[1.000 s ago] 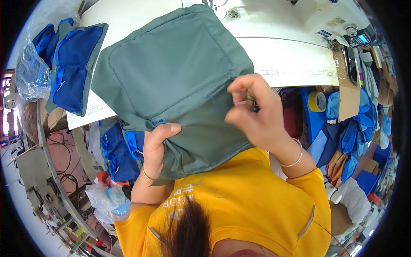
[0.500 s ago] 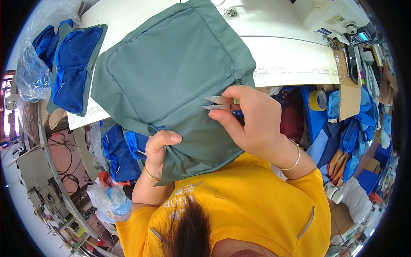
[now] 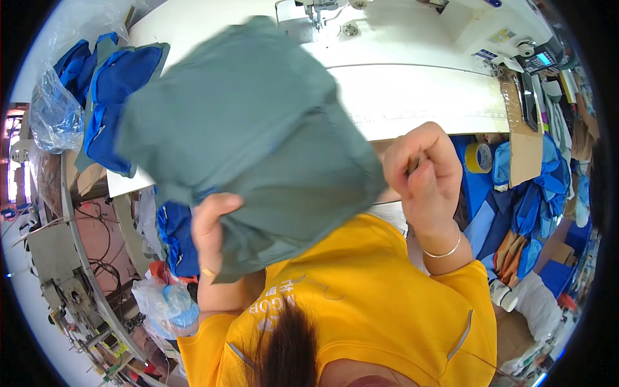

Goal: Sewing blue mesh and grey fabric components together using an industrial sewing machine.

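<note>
A grey-green sewn fabric panel (image 3: 258,122) hangs spread out in front of me, blurred by motion. Its lower left edge is pinched in my left hand (image 3: 211,226), thumb on top and fingers hidden under the cloth. My right hand (image 3: 431,177) is held just right of the panel, apart from it, with the fingers curled closed. Only a small dark bit of the thread snips (image 3: 413,165) shows inside that fist; their blades are hidden. Behind the panel is the white sewing table (image 3: 425,90).
A sewing machine's needle area (image 3: 317,18) stands at the far edge. Blue pocketed pieces (image 3: 119,84) lie at the table's left, beside clear plastic (image 3: 57,116). At right are a phone (image 3: 530,103), cardboard (image 3: 526,158), yellow tape (image 3: 478,157) and blue cloth pieces (image 3: 516,219).
My right hand has drawn away from the panel to the right, and the snips have turned into the fist. My left hand and the panel have shifted left, baring the machine's needle area.
</note>
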A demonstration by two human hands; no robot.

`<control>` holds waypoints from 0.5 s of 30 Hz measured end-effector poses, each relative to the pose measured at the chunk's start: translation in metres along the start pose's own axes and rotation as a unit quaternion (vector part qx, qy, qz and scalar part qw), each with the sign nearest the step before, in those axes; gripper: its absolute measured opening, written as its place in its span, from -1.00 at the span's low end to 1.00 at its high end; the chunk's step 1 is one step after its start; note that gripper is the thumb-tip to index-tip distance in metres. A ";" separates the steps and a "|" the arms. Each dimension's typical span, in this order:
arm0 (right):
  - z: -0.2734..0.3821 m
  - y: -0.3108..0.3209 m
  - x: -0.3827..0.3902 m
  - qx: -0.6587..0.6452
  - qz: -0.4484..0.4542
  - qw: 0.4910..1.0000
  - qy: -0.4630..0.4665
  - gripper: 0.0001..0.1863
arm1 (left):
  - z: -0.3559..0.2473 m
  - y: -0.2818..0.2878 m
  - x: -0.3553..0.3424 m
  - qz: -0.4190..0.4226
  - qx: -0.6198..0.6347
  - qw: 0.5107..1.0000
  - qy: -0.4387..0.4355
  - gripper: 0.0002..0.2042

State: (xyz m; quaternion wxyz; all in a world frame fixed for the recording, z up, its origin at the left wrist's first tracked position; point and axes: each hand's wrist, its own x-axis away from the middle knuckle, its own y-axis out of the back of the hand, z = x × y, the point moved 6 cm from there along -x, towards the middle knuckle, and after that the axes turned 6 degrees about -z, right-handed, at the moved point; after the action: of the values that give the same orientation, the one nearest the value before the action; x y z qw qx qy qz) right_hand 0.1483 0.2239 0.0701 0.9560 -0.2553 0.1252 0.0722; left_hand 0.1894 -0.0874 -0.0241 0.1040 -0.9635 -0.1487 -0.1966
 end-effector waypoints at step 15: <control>0.109 -0.059 0.080 -0.221 0.703 0.675 0.043 -0.49 | -0.059 -0.123 0.042 0.151 -0.662 0.471 -0.564 -0.84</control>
State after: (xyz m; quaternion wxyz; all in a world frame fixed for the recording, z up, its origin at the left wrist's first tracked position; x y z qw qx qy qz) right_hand 0.2588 0.2341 0.1668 0.5328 -0.2983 0.2896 0.7370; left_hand 0.1654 0.0230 0.0633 -0.6428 -0.6559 0.1465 0.3677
